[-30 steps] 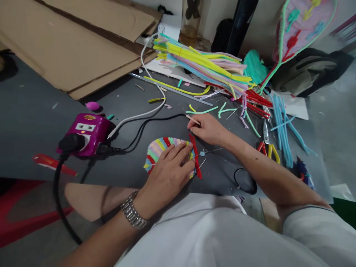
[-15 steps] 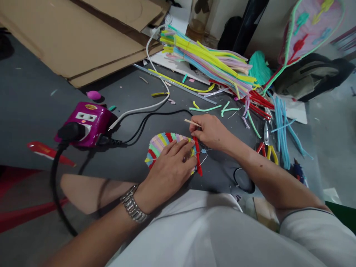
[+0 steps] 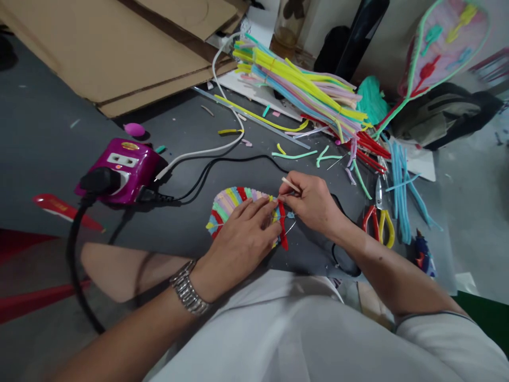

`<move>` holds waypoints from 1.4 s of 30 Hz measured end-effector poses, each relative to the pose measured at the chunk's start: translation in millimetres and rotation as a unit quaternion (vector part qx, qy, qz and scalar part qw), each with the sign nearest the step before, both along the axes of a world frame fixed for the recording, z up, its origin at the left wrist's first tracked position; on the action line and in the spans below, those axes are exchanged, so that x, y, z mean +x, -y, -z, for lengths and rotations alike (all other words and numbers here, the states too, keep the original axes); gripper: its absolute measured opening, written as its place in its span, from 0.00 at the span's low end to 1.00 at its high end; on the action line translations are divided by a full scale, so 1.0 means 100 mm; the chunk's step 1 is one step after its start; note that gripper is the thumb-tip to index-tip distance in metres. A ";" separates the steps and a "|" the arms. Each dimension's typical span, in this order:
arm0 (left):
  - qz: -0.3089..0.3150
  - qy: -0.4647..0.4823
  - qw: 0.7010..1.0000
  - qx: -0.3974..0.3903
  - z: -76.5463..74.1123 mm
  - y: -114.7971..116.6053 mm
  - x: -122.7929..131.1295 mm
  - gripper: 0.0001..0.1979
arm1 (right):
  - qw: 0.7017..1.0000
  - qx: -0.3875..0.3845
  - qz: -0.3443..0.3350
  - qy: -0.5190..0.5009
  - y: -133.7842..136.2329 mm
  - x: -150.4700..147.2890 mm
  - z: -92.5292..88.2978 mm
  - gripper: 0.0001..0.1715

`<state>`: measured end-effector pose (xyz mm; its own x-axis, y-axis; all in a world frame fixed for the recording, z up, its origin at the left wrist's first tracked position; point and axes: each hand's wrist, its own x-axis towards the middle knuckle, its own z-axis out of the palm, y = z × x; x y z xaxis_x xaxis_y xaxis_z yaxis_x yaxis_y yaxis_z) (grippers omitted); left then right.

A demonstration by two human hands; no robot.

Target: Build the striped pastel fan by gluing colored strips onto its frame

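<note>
My left hand lies flat on a fan-shaped piece of rainbow pipe cleaners, pressing it to the grey work surface, its fingertips reaching the far edge. A red pipe-cleaner strip runs along the fan's straight right edge, partly under my left fingers. My right hand pinches a thin wooden stick right at that edge, with its tip hidden by my fingers. A thin wire shows beside the red strip.
A magenta power strip with black and white cables sits to the left. Behind lies a pipe-cleaner bundle. To the right are red-and-yellow-handled pliers, a blue glue gun and cardboard sheets at the back.
My right hand has moved left and down to the red strip, with the stick now tilted differently. My left hand stays on the fan. The whole view has shifted slightly.
</note>
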<state>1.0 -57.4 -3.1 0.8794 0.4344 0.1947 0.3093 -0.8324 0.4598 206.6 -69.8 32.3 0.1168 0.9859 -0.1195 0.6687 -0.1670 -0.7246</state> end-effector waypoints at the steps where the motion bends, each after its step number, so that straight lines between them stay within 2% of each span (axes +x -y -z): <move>1: -0.001 0.001 1.000 -0.005 0.00 0.00 0.00 0.09 | 1.000 0.004 0.007 -0.011 0.03 0.00 0.02 0.04; 6: 0.001 0.002 1.000 -0.007 0.02 0.01 0.00 0.08 | 0.999 0.013 0.028 -0.038 0.19 0.00 0.15 0.06; 10: -0.003 0.016 1.000 -0.006 0.03 0.00 -0.01 0.07 | 0.999 0.015 0.037 -0.018 0.32 0.00 0.25 0.06; 13: 0.000 0.014 1.000 0.006 0.04 -0.01 -0.01 0.06 | 0.999 0.027 0.018 0.015 0.40 0.00 0.31 0.07; 15: -0.001 0.009 1.000 0.011 0.05 -0.01 -0.01 0.07 | 0.998 0.042 -0.014 0.051 0.45 0.00 0.33 0.11; 17: -0.001 0.008 1.000 0.014 0.06 -0.01 -0.01 0.09 | 0.990 0.059 -0.077 0.102 0.50 0.00 0.33 0.15; 20: -0.003 0.017 1.000 0.016 0.08 -0.01 -0.02 0.12 | 0.964 0.081 -0.188 0.172 0.58 -0.02 0.30 0.17; 22: -0.004 0.020 1.000 0.010 0.09 -0.01 -0.02 0.13 | 0.954 0.092 -0.224 0.176 0.63 -0.02 0.26 0.18; 24: -0.003 0.019 1.000 0.005 0.09 -0.01 -0.02 0.11 | 0.964 0.093 -0.203 0.142 0.63 0.01 0.22 0.17; 28: 0.002 0.017 1.000 0.016 0.07 0.00 -0.03 0.07 | 0.995 0.070 -0.010 0.069 0.41 0.15 0.21 0.13; 30: 0.005 0.010 1.000 0.025 0.07 0.00 -0.03 0.07 | 0.996 0.057 0.031 0.058 0.22 0.21 0.22 0.11; 35: 0.017 -0.005 0.999 0.045 0.08 0.01 -0.03 0.08 | 0.994 0.013 -0.044 0.097 -0.13 0.23 0.21 0.07; 42: 0.018 -0.013 0.998 0.051 0.07 0.01 -0.03 0.09 | 0.995 -0.047 -0.063 0.058 -0.19 0.13 0.13 0.03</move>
<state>-1.5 -58.3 -9.8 0.8997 0.3812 0.2128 0.2891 -0.8854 0.3639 219.6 -51.2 19.7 0.0113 0.9785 -0.2057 0.7664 -0.1406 -0.6268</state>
